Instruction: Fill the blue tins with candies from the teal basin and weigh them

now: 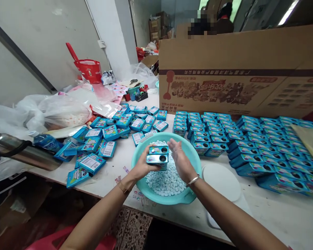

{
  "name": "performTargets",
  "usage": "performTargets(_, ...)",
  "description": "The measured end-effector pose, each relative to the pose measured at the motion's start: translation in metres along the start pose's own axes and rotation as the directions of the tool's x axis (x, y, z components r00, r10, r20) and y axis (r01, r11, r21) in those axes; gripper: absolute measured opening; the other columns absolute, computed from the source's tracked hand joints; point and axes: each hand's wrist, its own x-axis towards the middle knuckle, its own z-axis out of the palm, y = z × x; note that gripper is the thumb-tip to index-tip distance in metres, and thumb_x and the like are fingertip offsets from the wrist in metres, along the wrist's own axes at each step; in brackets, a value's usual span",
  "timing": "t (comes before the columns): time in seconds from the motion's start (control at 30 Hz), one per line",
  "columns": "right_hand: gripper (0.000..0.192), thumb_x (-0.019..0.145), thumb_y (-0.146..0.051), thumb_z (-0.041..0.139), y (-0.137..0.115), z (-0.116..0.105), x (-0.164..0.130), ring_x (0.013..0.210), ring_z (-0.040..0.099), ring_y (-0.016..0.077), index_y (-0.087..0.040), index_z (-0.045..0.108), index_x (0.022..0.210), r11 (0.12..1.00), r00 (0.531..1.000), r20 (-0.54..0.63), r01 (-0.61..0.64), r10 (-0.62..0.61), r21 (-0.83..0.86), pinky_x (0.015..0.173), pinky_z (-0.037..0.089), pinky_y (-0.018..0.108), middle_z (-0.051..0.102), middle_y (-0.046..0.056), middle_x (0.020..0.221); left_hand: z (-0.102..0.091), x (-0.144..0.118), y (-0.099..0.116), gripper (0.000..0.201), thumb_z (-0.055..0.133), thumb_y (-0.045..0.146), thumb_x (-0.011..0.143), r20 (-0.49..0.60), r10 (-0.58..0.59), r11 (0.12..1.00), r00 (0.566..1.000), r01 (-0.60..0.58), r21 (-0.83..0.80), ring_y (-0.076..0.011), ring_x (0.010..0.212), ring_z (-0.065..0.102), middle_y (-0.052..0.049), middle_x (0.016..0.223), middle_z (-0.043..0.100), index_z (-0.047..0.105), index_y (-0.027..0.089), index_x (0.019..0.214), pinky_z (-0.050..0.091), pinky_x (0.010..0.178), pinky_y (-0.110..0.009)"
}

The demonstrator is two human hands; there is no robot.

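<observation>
Over a turquoise basin (194, 198), my left hand (141, 167) grips small blue candy boxes (155, 158), seemingly two, stacked with their round dark holes toward me. One pale piece lies on top of the farther box. My right hand (183, 162) is stretched out flat just right of the boxes, its fingertips near their far corner; whether it touches them I cannot tell. Many pale blue candy pieces (165, 184) fill the bottom of the basin below both hands.
Loose blue boxes (109, 132) lie heaped on the left. Rows of upright boxes (261, 152) stand right, before a large carton (240, 80). A white scale-like device (221, 180) sits right of the basin. A steel flask (28, 152) lies left. A person (225, 21) is behind the carton.
</observation>
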Motion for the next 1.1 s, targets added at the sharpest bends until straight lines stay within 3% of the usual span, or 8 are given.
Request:
performTargets(0.23, 0.082, 0.08, -0.085, 0.041, -0.005, -0.005, -0.01, 0.144, 0.038, 0.0261, -0.028, 0.056, 0.137, 1.0, 1.0, 0.002, -0.019, 0.019, 0.014, 0.12, 0.025, 0.046, 0.051, 0.008, 0.15, -0.001, -0.009, 0.008, 0.086, 0.085, 0.015, 0.053, 0.069, -0.032, 0.999, 0.997, 0.031, 0.01, -0.025, 0.098, 0.066, -0.005, 0.118, 0.064, 0.045, 0.024, 0.129, 0.054, 0.085, -0.038)
performTargets(0.47, 0.051, 0.085, -0.066, 0.057, -0.036, -0.074, -0.017, 0.109, 0.065, 0.0273, -0.026, 0.063, 0.117, 0.938, 0.998, 0.054, 0.038, -0.021, -0.346, 0.099, 0.047, 0.047, 0.068, 0.01, 0.12, -0.04, -0.036, 0.017, 0.081, 0.089, 0.026, 0.059, 0.109, 0.148, 0.988, 0.983, -0.151, 0.015, -0.028, 0.111, 0.061, -0.006, 0.124, 0.061, 0.049, 0.026, 0.129, 0.049, 0.096, -0.039)
performTargets(0.53, 0.045, 0.09, -0.058, 0.052, -0.035, -0.08, -0.019, 0.106, 0.065, 0.0271, -0.024, 0.062, 0.118, 0.809, 0.973, 0.23, 0.148, -0.017, -0.569, 0.096, 0.048, 0.047, 0.069, 0.011, 0.117, -0.042, -0.042, 0.019, 0.08, 0.09, 0.03, 0.06, 0.142, 0.201, 0.979, 0.969, -0.205, 0.014, -0.0298, 0.118, 0.058, -0.008, 0.128, 0.059, 0.05, 0.026, 0.129, 0.047, 0.101, -0.041)
performTargets(0.63, 0.046, 0.087, -0.045, 0.062, -0.024, -0.07, -0.015, 0.112, 0.06, 0.0323, -0.022, 0.059, 0.127, 0.387, 0.844, 0.513, 0.424, 0.16, -0.819, 0.094, 0.047, 0.049, 0.064, 0.015, 0.123, -0.04, -0.045, 0.02, 0.077, 0.09, 0.036, 0.063, 0.185, 0.275, 0.958, 0.943, -0.284, 0.024, -0.0324, 0.126, 0.053, -0.011, 0.131, 0.056, 0.052, 0.025, 0.129, 0.042, 0.107, -0.044)
performTargets(0.7, 0.058, 0.076, -0.043, 0.075, -0.012, -0.058, -0.008, 0.113, 0.057, 0.0381, -0.019, 0.059, 0.127, 0.121, 0.748, 0.557, 0.555, 0.361, -0.823, 0.087, 0.049, 0.049, 0.061, 0.02, 0.125, -0.037, -0.045, 0.02, 0.078, 0.09, 0.039, 0.062, 0.188, 0.337, 0.939, 0.922, -0.344, 0.005, -0.0337, 0.129, 0.051, -0.012, 0.131, 0.057, 0.053, 0.025, 0.129, 0.039, 0.11, -0.046)
performTargets(0.77, 0.062, 0.067, -0.041, 0.083, 0.001, -0.045, 0.001, 0.114, 0.055, 0.041, -0.018, 0.062, 0.12, 0.006, 0.718, 0.531, 0.593, 0.45, -0.805, 0.081, 0.05, 0.045, 0.059, 0.022, 0.125, -0.033, -0.045, 0.02, 0.082, 0.092, 0.04, 0.059, 0.176, 0.386, 0.922, 0.906, -0.385, -0.043, -0.034, 0.129, 0.051, -0.012, 0.13, 0.057, 0.052, 0.026, 0.13, 0.038, 0.111, -0.047)
performTargets(1.0, 0.015, 0.075, -0.015, 0.068, 0.013, -0.036, 0.026, 0.079, 0.061, 0.0221, -0.018, 0.064, 0.089, 0.34, 0.833, 0.413, 0.293, 0.368, -0.893, 0.069, 0.045, 0.031, 0.066, 0.006, 0.088, -0.02, -0.058, 0.037, 0.089, 0.094, 0.026, 0.05, 0.119, 0.28, 0.959, 0.953, -0.274, -0.068, -0.0317, 0.118, 0.059, -0.008, 0.127, 0.06, 0.052, 0.027, 0.129, 0.047, 0.102, -0.045)
performTargets(1.1, 0.009, 0.079, -0.019, 0.065, -0.001, -0.043, 0.033, 0.06, 0.054, 0.0115, -0.02, 0.061, 0.088, 0.742, 0.874, 0.324, -0.061, 0.363, -0.668, 0.051, 0.039, 0.02, 0.061, -0.001, 0.074, -0.014, -0.063, 0.043, 0.087, 0.091, 0.018, 0.05, 0.001, 0.153, 0.987, 0.988, -0.152, -0.049, -0.0261, 0.106, 0.064, -0.006, 0.119, 0.064, 0.052, 0.024, 0.127, 0.052, 0.092, -0.038)
